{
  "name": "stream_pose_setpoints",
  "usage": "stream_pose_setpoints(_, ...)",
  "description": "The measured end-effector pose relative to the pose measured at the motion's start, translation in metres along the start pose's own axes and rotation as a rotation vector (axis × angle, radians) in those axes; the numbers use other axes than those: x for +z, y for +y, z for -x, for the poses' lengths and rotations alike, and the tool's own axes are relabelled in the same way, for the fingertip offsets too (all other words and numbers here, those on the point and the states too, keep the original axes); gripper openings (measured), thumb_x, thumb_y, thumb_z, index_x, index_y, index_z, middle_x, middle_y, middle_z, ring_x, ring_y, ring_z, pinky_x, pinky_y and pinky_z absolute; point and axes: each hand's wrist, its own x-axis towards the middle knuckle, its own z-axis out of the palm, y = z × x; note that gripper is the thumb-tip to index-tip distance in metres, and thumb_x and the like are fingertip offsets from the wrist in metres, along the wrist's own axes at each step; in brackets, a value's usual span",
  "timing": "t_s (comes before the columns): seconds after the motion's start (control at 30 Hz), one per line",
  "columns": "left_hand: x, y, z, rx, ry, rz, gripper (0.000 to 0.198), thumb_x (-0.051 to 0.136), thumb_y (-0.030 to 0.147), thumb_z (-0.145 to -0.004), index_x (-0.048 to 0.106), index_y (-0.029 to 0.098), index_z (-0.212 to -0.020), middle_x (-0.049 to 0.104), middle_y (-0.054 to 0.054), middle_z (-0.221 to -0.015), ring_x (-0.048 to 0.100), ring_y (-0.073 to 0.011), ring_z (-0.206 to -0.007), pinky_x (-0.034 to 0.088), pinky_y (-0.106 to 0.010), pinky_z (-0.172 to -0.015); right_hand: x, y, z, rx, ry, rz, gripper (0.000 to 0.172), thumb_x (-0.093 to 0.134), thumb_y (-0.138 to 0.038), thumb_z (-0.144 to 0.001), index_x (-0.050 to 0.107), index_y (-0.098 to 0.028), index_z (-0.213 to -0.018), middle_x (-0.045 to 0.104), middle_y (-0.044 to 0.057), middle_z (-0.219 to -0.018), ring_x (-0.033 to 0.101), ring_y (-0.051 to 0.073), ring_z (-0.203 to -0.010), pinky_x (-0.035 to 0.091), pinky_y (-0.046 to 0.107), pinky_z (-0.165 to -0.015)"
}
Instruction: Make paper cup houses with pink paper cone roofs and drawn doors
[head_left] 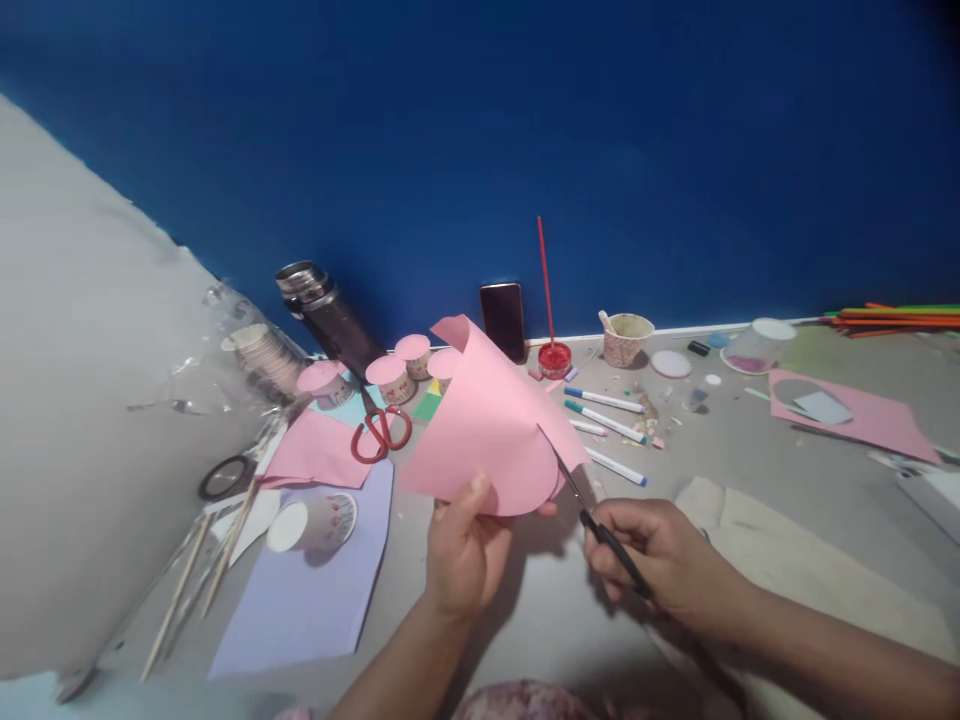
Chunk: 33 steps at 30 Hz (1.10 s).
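My left hand [463, 548] pinches the lower edge of a pink paper sheet [487, 425], held up and curled at its top. My right hand [649, 550] is closed round the black handles of small scissors [600, 525], whose blades reach into the paper's curved right edge. Both hands hover over the grey floor, close to me.
Red scissors [381, 432], paper cups with pink tops [390, 378], a fallen cup [315, 522] on lilac paper [315, 590], a steel flask [326, 315], a phone [504, 320], a red paint pot [555, 358], markers [604, 420], wooden sticks [217, 560] and another pink sheet [870, 415] lie around. A blue wall stands behind.
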Motion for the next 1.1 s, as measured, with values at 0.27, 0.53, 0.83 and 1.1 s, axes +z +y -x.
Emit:
stream_pose_setpoints(0.27, 0.004, -0.007, 0.009, 0.013, 0.154, -0.126, 0.076, 0.094, 0.035, -0.066, 0.067, 0.023, -0.136, 0.082, -0.01, -0.114, 0.079, -0.0317, -0.104, 0.066, -0.038, -0.088, -0.005, 0.015, 0.018, 0.054, 0.026, 0.021, 0.028, 0.073, -0.043, -0.074, 0.058, -0.02, -0.068, 0.06, -0.002, -0.055, 0.051, 0.01, -0.05, 0.04, 0.022, -0.05)
stream_pose_setpoints(0.53, -0.028, -0.019, 0.024, -0.219, 0.221, -0.116, 0.07, 0.089, 0.041, -0.076, 0.064, 0.019, -0.138, 0.082, -0.011, -0.104, 0.08, -0.0353, -0.097, 0.069, -0.044, -0.076, 0.007, 0.033, 0.006, 0.198, -0.176, -0.027, 0.044, 0.068, -0.056, -0.083, 0.054, -0.02, -0.063, 0.058, -0.002, -0.052, 0.037, 0.006, -0.042, 0.026, 0.02, -0.041)
stream_pose_setpoints(0.83, -0.015, -0.008, 0.004, -0.232, 0.163, -0.083, 0.074, 0.089, 0.033, -0.077, 0.058, 0.022, -0.143, 0.082, -0.01, -0.106, 0.081, -0.0339, -0.092, 0.069, -0.04, -0.065, 0.003, 0.022, 0.001, 0.168, -0.154, -0.128, 0.066, 0.07, -0.083, -0.076, 0.059, -0.018, -0.07, 0.055, -0.003, -0.05, 0.032, 0.005, -0.039, 0.021, 0.021, -0.038)
stream_pose_setpoints(1.1, -0.018, -0.001, -0.001, -0.32, 0.09, -0.093, 0.074, 0.089, 0.034, -0.076, 0.059, 0.02, -0.143, 0.082, -0.013, -0.105, 0.081, -0.0347, -0.087, 0.069, -0.04, -0.062, -0.001, 0.034, 0.005, 0.163, -0.251, -0.309, 0.066, 0.074, -0.081, -0.077, 0.062, -0.016, -0.077, 0.055, -0.004, -0.05, 0.028, 0.004, -0.037, 0.015, 0.02, -0.038)
